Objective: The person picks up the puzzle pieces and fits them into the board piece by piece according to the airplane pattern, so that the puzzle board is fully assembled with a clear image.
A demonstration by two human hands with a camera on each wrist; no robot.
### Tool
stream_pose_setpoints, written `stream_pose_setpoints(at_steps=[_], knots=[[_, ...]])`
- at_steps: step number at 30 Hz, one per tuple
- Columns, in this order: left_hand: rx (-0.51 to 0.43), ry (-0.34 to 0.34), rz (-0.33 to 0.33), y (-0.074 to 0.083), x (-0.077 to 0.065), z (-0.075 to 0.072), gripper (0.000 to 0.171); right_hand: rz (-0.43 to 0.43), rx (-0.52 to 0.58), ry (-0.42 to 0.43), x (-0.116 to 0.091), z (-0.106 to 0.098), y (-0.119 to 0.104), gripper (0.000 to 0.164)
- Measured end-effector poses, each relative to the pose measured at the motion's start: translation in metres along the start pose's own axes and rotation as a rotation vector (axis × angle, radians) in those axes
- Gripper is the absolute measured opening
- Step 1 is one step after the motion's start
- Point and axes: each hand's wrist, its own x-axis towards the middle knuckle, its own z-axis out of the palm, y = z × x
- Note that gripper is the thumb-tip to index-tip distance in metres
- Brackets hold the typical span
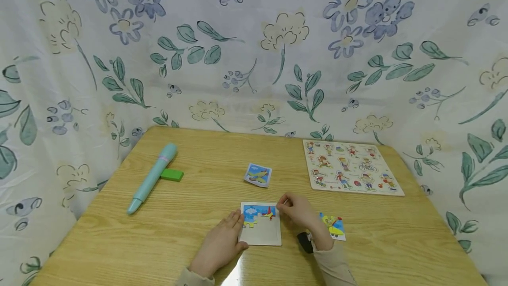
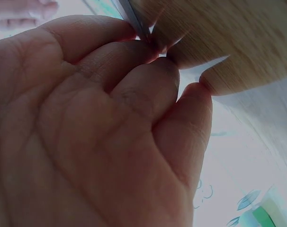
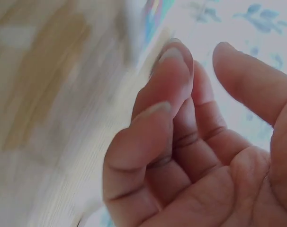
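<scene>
Nearest, at the bottom edge: tan sleeves (image 1: 335, 265), from which both hands are reached over a puzzle tray (image 1: 260, 235) on the wooden counter (image 1: 186, 220). Left hand (image 1: 223, 241): laid along the tray's left edge, fingers straight, fingertips touching the rim, nothing gripped. Right hand (image 1: 300, 213): held at the tray's upper right corner, fingers loosely bent, thumb set apart from them in the right wrist view, no piece seen held; contact with the rim cannot be told. Blue-and-red pieces (image 1: 259, 210) are set along the top, more down the left side; the lower right part is left bare. Work in hand is judged to be piece fitting. For a good result, the tray should be steadied lightly by the left hand, the top-right piece pressed flush before more are added, and neighbours matched by colour edge against the picture card (image 1: 258, 174), rather than forced. Tray is between the hands, left rim against the left fingers, top right corner by the right fingertips. Loose pieces (image 1: 334, 227), yellow, red and blue, are located just beside the right wrist, on its outer side; card is placed beyond the tray, well within view.
</scene>
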Motion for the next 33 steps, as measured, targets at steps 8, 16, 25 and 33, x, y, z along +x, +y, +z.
stream_pose_setpoints(at_steps=[8, 16, 25, 33], knots=[[-0.01, 0.007, 0.003, 0.0, 0.002, 0.001, 0.072, 0.11, -0.057, 0.08, -0.032, -0.055, 0.043, 0.013], [-0.019, 0.0, -0.005, -0.001, 0.002, 0.003, 0.071, 0.197, -0.043, 0.026, -0.054, -0.074, 0.067, 0.033], [-0.042, -0.008, -0.011, 0.0, 0.002, 0.001, 0.071, 0.218, -0.081, 0.055, -0.05, -0.068, 0.068, 0.034], [-0.028, -0.013, -0.001, -0.001, 0.001, 0.002, 0.071, 0.198, -0.079, 0.095, -0.044, -0.069, 0.057, 0.017]])
